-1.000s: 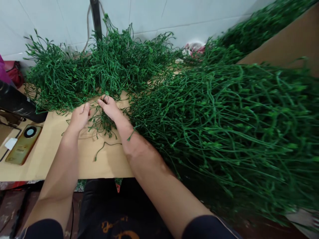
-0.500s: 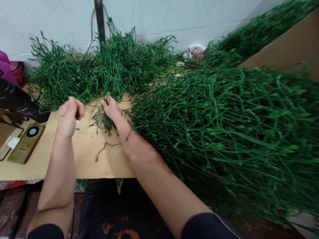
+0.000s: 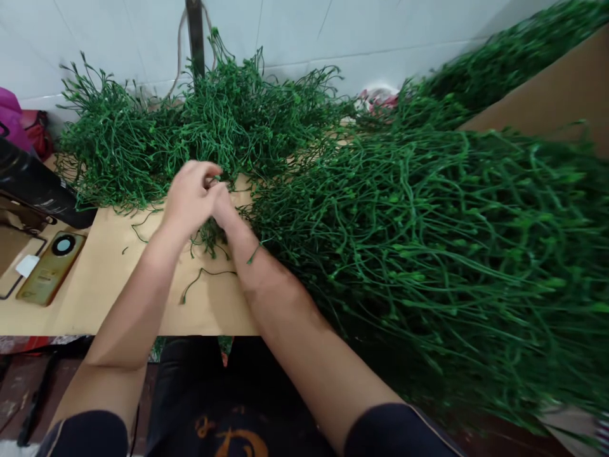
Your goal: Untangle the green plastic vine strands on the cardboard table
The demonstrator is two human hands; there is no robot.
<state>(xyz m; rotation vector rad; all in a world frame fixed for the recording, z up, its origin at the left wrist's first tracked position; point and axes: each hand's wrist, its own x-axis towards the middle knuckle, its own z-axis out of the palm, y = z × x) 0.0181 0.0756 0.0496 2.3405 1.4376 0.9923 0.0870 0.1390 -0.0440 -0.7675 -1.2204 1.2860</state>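
My left hand [image 3: 190, 193] and my right hand [image 3: 223, 206] meet over a small bunch of green plastic stems [image 3: 207, 236] on the tan table [image 3: 114, 279]. The left hand's fingers curl over the top of the bunch, pinched against the right hand. Much of the right hand is hidden behind the left, its fingers closed on the stems. A loose single stem [image 3: 204, 279] lies on the table just below the hands.
A heap of green stems [image 3: 157, 139] lies along the back wall, and a large heap [image 3: 428, 241] fills the right side. A gold phone [image 3: 50, 270] lies at the table's left. A black cylinder [image 3: 33, 187] and a brown cardboard panel [image 3: 547, 95] stand nearby.
My left hand went out to the left with closed fingers, then came back right and now covers the right hand over the small bunch. The right hand stayed on the bunch.
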